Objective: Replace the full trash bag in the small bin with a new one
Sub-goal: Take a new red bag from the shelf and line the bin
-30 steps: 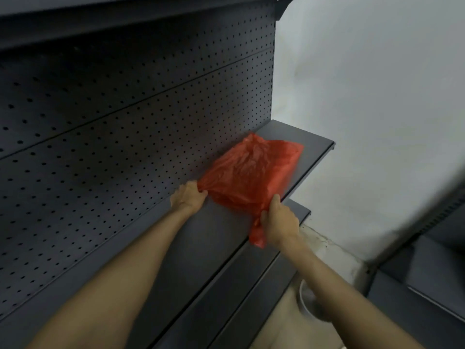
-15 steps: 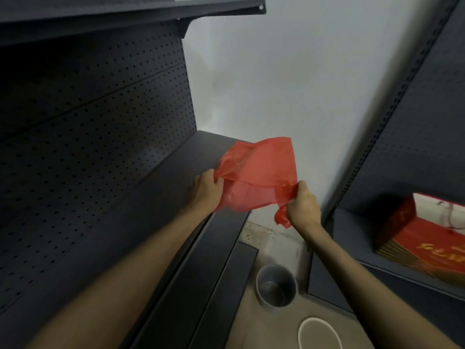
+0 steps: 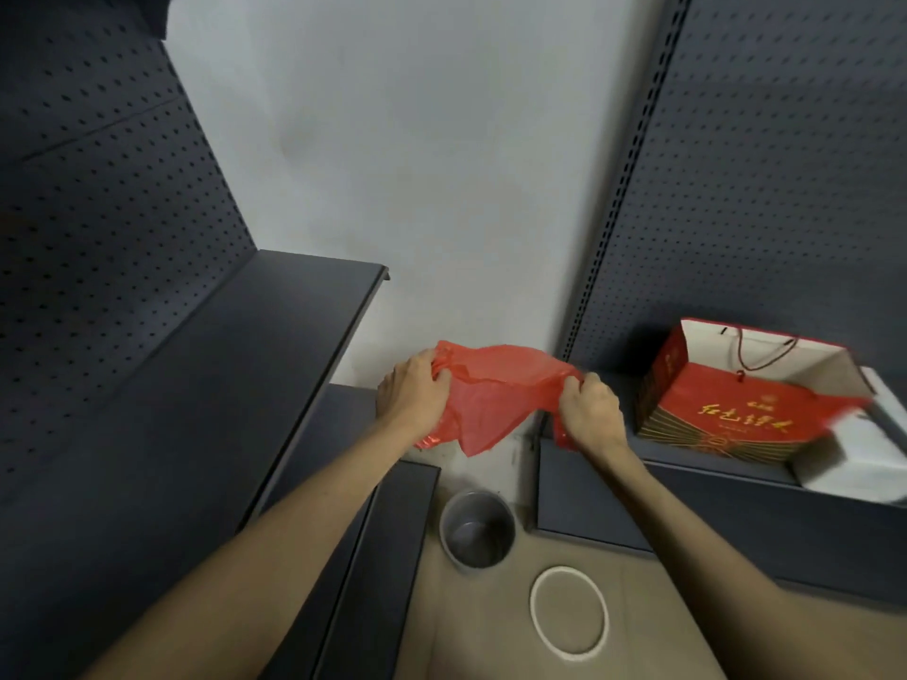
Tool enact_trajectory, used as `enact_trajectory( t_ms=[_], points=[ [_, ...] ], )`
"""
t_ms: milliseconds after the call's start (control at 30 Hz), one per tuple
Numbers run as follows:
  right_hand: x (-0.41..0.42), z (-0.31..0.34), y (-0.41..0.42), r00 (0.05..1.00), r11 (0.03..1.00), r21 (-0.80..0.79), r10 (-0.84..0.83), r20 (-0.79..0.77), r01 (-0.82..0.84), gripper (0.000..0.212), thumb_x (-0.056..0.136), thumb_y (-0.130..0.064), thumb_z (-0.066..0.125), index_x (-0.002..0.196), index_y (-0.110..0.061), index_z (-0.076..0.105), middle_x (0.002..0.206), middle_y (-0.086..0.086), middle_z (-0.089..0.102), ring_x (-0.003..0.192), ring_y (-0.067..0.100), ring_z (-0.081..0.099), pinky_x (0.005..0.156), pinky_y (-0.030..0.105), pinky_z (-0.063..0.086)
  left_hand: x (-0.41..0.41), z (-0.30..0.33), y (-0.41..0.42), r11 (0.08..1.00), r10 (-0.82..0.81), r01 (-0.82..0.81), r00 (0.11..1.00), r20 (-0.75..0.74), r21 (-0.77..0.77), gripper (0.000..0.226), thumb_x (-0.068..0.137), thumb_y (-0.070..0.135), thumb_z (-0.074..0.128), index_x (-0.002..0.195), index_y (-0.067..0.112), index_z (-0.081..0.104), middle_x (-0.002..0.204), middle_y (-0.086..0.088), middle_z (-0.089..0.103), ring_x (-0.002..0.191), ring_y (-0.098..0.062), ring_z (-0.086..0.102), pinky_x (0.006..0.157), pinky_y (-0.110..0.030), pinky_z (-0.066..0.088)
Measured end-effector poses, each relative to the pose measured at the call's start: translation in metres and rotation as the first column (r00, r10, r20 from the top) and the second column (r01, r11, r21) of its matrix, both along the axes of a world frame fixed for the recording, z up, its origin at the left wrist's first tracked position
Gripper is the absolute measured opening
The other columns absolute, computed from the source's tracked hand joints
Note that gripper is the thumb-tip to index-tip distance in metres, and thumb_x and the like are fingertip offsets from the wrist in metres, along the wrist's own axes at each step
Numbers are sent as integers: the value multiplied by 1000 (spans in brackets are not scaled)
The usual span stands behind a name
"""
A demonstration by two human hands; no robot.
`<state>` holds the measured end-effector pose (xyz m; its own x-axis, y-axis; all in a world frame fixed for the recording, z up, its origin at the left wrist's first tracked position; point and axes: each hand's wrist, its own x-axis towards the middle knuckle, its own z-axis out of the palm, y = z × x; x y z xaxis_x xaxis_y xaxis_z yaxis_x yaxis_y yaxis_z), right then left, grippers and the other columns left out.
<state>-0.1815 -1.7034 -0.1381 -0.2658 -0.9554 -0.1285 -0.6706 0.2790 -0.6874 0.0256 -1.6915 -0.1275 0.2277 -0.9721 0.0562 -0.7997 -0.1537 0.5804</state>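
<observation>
Above the floor, between two dark shelves [image 3: 275, 336], the left hand [image 3: 414, 387] grips one edge of a red bag [image 3: 495, 392]; the right hand [image 3: 591, 409] pinches the other edge, stretching it between them; below sits the grey bin [image 3: 476, 530], unlined; a white ring [image 3: 569, 614] lies beside it; far right, a red gift bag [image 3: 726, 409] stands on a shelf.

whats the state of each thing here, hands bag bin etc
left hand: grips one edge of the red bag
right hand: grips the other edge
red plastic bag: held in the air, stretched between the hands, crumpled, not in the bin
small bin: upright on the floor, open, no liner
white ring: flat on the floor beside the bin
red gift bag: on the right shelf, top open
</observation>
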Motion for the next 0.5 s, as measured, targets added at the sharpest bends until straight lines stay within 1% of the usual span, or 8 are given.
enact_trajectory(
  t_ms=[100,167,267,333,400,467,500],
  points=[
    [-15,-24,-7,996,997,59,59,-64,-56,43,93,-37,47,113,1,52,118,23,58,106,40,57,87,42,44,-13,-25,-11,999,-6,5,1000,26,53,31,96,27,45,122,21,62,115,-10,68,105,-35,62,85,-41,48],
    [-23,-41,-14,989,991,91,103,-108,-93,44,91,-40,49,112,-2,53,114,20,60,102,39,59,83,41,45,-21,-41,-18,994,11,-18,998,66,107,31,98,28,45,122,20,62,116,-11,68,108,-36,61,86,-42,48],
    [-34,-64,-26,979,984,126,146,-140,-129,45,93,-44,41,113,-6,55,112,20,62,99,39,60,85,43,46,-30,-67,-28,982,24,-44,994,106,186,29,97,30,46,118,19,63,113,-12,69,106,-35,63,85,-41,48],
    [-42,-80,-35,971,976,152,179,-159,-155,47,94,-45,36,112,-8,57,110,20,64,99,40,60,86,44,45,-36,-83,-34,969,34,-58,994,105,239,28,95,30,49,116,20,65,109,-10,70,104,-34,64,83,-40,49],
    [-50,-98,-43,961,967,168,218,-170,-190,50,95,-51,33,110,-11,59,107,18,67,99,39,61,87,44,45,-41,-99,-38,956,48,-68,996,79,284,25,93,31,52,111,21,66,105,-8,71,101,-33,65,82,-39,50],
    [-56,-118,-51,946,956,185,261,-192,-227,58,94,-61,32,110,-13,60,104,17,68,98,38,63,87,44,46,-46,-116,-40,944,58,-67,998,37,323,23,89,36,54,103,22,65,99,-5,70,96,-31,67,81,-39,54],
    [-58,-129,-54,940,950,200,280,-197,-241,61,93,-65,31,110,-13,59,104,17,69,98,38,63,87,44,46,-49,-125,-40,937,72,-75,997,21,341,26,87,39,55,104,22,65,99,-4,70,96,-30,67,81,-39,54]
  ],
)
